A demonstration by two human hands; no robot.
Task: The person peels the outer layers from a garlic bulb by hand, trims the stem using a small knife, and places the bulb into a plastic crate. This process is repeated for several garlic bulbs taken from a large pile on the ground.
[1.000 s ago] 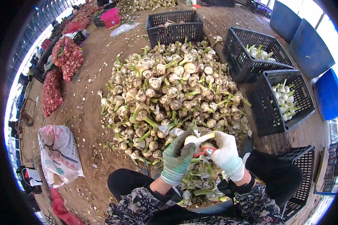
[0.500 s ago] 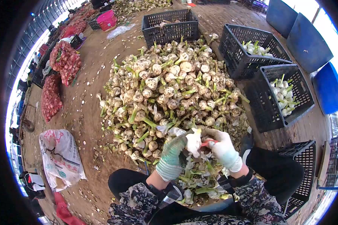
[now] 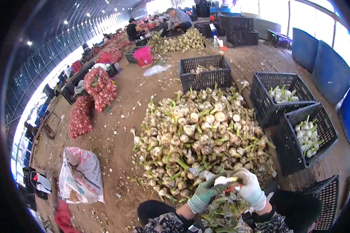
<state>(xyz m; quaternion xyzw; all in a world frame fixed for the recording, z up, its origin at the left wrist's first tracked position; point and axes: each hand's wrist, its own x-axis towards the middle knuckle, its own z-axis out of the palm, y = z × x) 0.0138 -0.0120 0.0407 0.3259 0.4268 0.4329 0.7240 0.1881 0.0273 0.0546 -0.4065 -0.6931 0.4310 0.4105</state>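
Note:
In white work gloves, both my hands meet above the near edge of a heap of garlic bulbs point(image 3: 198, 132) with green stalks. My left hand point(image 3: 206, 194), its glove stained green, is closed around a pale, peeled garlic bulb point(image 3: 223, 180). The bulb's short stalk points toward my right hand point(image 3: 251, 188). That hand is closed on a small red-handled tool point(image 3: 233, 188); its blade or jaws are too hidden to tell. Below the hands lie loose skins and cut leaves point(image 3: 225, 213).
On the right, two black crates point(image 3: 282, 110) point(image 3: 307, 155) hold cleaned white garlic. Another black crate point(image 3: 204, 73) stands behind the heap. Red net sacks point(image 3: 100, 89) and a white woven sack point(image 3: 81, 174) lie left. Other people point(image 3: 179, 21) sit at the back.
The view has tilted up and left, so the heap and crates appear lower and farther right. The bulb in my left hand now lies more sideways, with its stalk toward the right hand.

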